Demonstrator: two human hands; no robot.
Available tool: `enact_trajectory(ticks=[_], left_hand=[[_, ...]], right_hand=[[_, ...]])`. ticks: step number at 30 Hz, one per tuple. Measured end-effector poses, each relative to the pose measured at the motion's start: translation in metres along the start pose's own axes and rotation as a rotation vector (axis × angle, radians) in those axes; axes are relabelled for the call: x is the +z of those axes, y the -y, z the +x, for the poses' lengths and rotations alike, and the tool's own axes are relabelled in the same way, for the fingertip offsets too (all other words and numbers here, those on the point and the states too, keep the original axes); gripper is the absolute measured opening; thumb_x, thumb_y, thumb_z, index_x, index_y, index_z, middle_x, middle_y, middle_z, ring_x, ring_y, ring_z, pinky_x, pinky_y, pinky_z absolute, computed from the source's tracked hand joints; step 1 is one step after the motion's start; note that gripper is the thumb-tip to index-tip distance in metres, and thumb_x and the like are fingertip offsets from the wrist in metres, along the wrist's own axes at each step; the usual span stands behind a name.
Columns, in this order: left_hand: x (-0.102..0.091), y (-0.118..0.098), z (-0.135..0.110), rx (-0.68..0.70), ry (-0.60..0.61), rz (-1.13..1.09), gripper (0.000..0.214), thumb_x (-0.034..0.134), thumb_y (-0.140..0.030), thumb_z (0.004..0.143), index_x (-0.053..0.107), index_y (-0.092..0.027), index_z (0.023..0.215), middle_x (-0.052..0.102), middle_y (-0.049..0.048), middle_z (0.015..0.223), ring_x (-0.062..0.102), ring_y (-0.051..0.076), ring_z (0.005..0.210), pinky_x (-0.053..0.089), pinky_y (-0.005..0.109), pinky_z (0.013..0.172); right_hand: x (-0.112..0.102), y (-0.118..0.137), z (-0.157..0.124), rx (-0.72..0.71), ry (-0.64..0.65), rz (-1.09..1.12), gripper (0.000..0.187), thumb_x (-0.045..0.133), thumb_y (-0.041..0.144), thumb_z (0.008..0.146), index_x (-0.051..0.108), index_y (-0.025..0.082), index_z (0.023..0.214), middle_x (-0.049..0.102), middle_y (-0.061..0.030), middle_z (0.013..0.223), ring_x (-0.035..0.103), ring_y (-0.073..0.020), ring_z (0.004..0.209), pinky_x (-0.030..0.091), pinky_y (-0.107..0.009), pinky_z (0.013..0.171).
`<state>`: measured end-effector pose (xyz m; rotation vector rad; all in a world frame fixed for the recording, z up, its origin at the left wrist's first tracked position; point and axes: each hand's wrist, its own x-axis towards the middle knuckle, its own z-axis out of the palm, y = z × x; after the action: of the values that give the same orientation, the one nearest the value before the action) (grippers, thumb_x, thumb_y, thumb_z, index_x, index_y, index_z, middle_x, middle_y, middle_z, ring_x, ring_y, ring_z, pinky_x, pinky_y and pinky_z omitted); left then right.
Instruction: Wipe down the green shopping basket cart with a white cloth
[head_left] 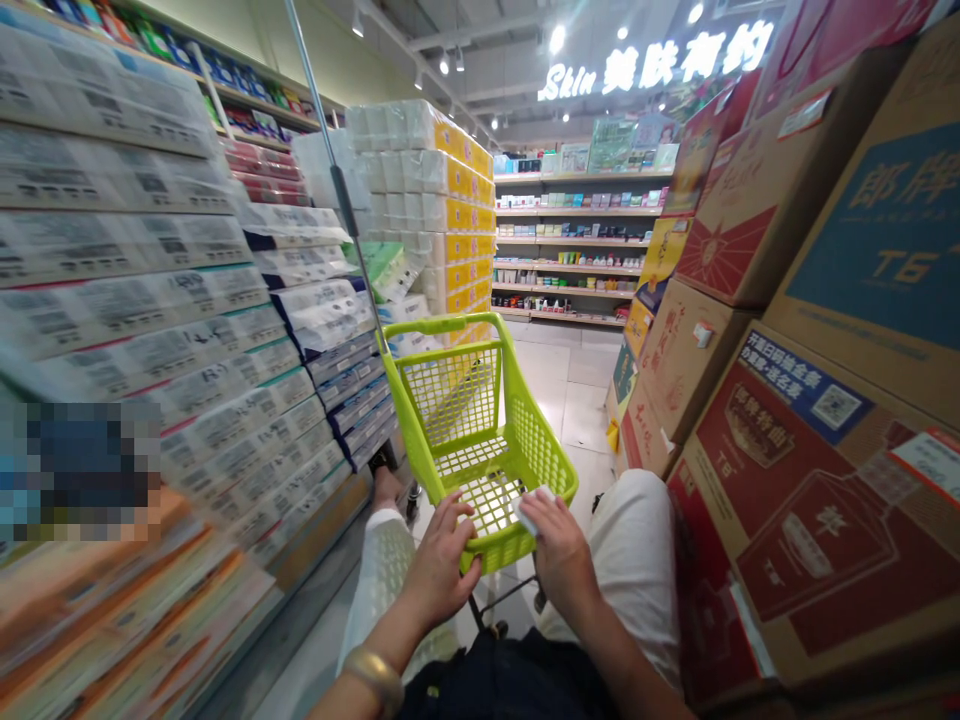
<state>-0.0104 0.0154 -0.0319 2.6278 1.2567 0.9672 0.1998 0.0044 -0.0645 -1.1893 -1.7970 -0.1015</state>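
A lime-green plastic shopping cart with a perforated basket stands between my knees. My left hand grips the near rim of its basket, fingers over the edge and thumb below. A little to the right, my right hand lies over the same rim. Under its fingers is a small white cloth or tissue, pressed against the inside of the basket corner; the palm hides part of it. A tall metal pole with a dark sleeve rises at the cart's far left corner.
Stacked packs of paper goods line the left side, with tissue rolls farther ahead. Cardboard cartons rise close on the right. A tiled aisle leads to product shelves at the back. A patch at far left is pixelated.
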Motion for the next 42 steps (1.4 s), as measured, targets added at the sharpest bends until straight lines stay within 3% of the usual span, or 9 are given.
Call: enact_trajectory(ticks=[4,9,16,18,23,29,31,38,42], left_hand=[[0.002,-0.002,0.001,-0.006,-0.006,-0.005,0.016,0.055,-0.011,0.072,0.051,-0.021,0.083,0.055,0.0113,0.114,0.039,0.034,0.132,0.045,0.056,0.104],[0.004,-0.002,0.002,0.001,-0.013,-0.006,0.023,0.055,-0.01,0.072,0.054,-0.021,0.091,0.055,0.0106,0.114,0.039,0.033,0.132,0.045,0.057,0.104],[0.003,-0.002,0.001,-0.001,-0.015,-0.015,0.016,0.056,-0.01,0.071,0.049,-0.022,0.081,0.055,0.0104,0.115,0.039,0.033,0.133,0.045,0.054,0.104],[0.004,-0.002,0.002,-0.003,-0.015,-0.013,0.017,0.056,-0.01,0.071,0.05,-0.022,0.081,0.054,0.0103,0.115,0.039,0.033,0.133,0.045,0.055,0.104],[0.002,0.0,0.001,0.009,-0.002,-0.016,0.02,0.056,-0.01,0.072,0.053,-0.021,0.088,0.054,0.0104,0.115,0.039,0.033,0.132,0.044,0.056,0.104],[0.001,-0.002,0.001,-0.003,-0.016,-0.026,0.018,0.056,-0.009,0.07,0.051,-0.022,0.081,0.055,0.0095,0.114,0.039,0.033,0.133,0.045,0.055,0.105],[0.002,-0.003,0.002,-0.008,-0.022,-0.033,0.018,0.056,-0.009,0.07,0.051,-0.022,0.082,0.055,0.0093,0.114,0.039,0.033,0.133,0.044,0.055,0.105],[0.002,-0.002,0.001,-0.004,-0.02,-0.033,0.021,0.056,-0.01,0.072,0.055,-0.022,0.089,0.056,0.0099,0.114,0.04,0.032,0.132,0.044,0.055,0.105],[0.001,-0.003,0.001,0.0,-0.02,-0.029,0.017,0.056,-0.01,0.071,0.052,-0.021,0.083,0.056,0.0103,0.115,0.04,0.033,0.133,0.044,0.054,0.105]], right_hand=[[-0.002,-0.007,0.005,0.116,-0.071,-0.069,0.05,0.039,-0.001,0.077,0.068,0.017,0.114,0.071,-0.0115,0.116,0.061,-0.0265,0.118,0.042,-0.053,0.106],[0.013,0.029,0.003,-0.079,0.142,0.064,0.053,0.041,0.0,0.077,0.064,0.022,0.121,0.069,-0.0059,0.122,0.06,-0.0215,0.12,0.043,-0.046,0.107],[-0.005,-0.016,0.003,0.117,-0.08,-0.039,0.051,0.039,0.0,0.078,0.068,0.019,0.115,0.07,-0.0098,0.118,0.059,-0.025,0.121,0.041,-0.052,0.107],[-0.001,-0.008,0.002,0.102,-0.077,-0.037,0.051,0.039,0.0,0.077,0.068,0.018,0.115,0.07,-0.0102,0.118,0.059,-0.0247,0.121,0.043,-0.051,0.107],[0.015,0.03,-0.001,-0.072,0.113,0.079,0.051,0.043,0.002,0.08,0.064,0.022,0.122,0.068,-0.0075,0.123,0.058,-0.0201,0.122,0.043,-0.044,0.108],[-0.008,-0.017,0.003,0.117,-0.054,-0.012,0.05,0.038,0.001,0.079,0.069,0.018,0.115,0.07,-0.0106,0.118,0.06,-0.0252,0.12,0.042,-0.053,0.107],[-0.01,-0.022,0.004,0.162,-0.078,-0.042,0.05,0.038,0.0,0.078,0.069,0.017,0.114,0.07,-0.0111,0.118,0.059,-0.0261,0.121,0.041,-0.055,0.107],[0.011,0.034,0.0,-0.043,0.131,0.085,0.053,0.04,0.0,0.079,0.065,0.022,0.119,0.069,-0.0065,0.122,0.059,-0.0205,0.121,0.043,-0.046,0.108],[0.0,0.008,0.002,0.018,0.046,0.033,0.051,0.039,0.001,0.079,0.067,0.019,0.117,0.07,-0.0097,0.119,0.062,-0.024,0.118,0.044,-0.051,0.105]])
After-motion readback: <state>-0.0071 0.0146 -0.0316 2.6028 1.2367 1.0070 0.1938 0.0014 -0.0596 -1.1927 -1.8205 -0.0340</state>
